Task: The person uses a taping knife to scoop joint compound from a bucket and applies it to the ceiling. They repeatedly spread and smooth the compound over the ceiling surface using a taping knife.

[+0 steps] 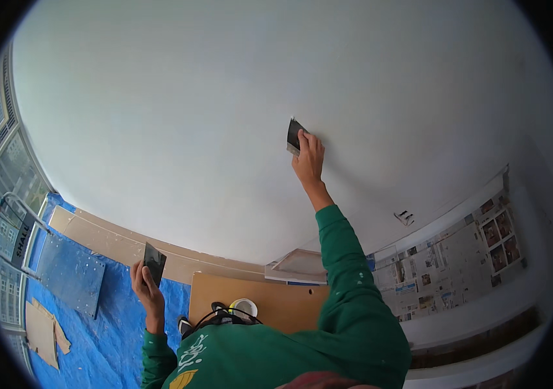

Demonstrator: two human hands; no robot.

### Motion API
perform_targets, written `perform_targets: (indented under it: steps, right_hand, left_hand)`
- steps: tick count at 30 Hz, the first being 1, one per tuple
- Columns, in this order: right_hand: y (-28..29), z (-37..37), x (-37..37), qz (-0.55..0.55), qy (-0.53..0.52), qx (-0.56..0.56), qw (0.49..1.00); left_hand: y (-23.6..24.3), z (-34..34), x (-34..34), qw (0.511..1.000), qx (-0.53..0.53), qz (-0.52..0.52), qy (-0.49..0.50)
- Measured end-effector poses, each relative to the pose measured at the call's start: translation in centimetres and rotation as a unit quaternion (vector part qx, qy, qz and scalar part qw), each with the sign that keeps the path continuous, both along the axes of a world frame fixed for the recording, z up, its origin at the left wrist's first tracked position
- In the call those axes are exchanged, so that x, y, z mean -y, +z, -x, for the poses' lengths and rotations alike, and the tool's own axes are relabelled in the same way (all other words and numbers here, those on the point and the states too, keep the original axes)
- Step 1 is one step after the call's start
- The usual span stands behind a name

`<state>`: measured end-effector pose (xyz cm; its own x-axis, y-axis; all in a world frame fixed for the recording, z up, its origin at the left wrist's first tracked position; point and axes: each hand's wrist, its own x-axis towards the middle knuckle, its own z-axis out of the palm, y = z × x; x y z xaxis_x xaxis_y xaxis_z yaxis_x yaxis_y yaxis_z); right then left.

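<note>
My right hand (309, 161) reaches up along the pale wall (160, 123), its fingers closed round a dark, flat putty knife (294, 135). The blade is at the wall surface, and a small whitish dab shows at its upper tip. Lower down on the left, my left hand (146, 290) grips a second dark, flat blade (154, 261), which looks like another putty knife. This one is held up, away from the wall. Both arms wear green sleeves with a few pale specks on the right one.
A white tub (245, 307) stands by my feet on a brown board (218, 289). Blue sheeting (121, 330) covers the floor at left, with a grey metal platform (69, 269) and cardboard scraps (42, 334). Newspaper (419, 272) covers a surface at right, below a wall opening (404, 218).
</note>
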<state>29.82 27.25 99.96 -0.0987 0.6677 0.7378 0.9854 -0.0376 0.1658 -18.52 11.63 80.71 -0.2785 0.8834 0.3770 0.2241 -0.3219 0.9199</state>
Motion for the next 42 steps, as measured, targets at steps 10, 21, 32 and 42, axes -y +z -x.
perform_targets:
  steps: [10,21,32,42]
  right_hand:
    - [0.9,15.6,13.0,0.083,0.429,-0.357,0.826]
    - [4.4,20.0,16.5,0.071,0.576,-0.011,0.814]
    - [7.6,21.7,19.5,0.225,0.397,-0.828,0.325]
    - [12.1,23.5,21.5,0.377,0.306,-0.841,0.238]
  left_hand:
    - [8.2,-5.7,-0.2,0.706,0.586,0.273,-0.289]
    - [19.3,-5.4,4.4,0.73,0.539,0.195,-0.372]
    - [20.3,-4.0,1.5,0.935,0.036,-0.353,-0.011]
    - [19.7,-2.1,-0.9,0.771,-0.318,-0.552,0.002]
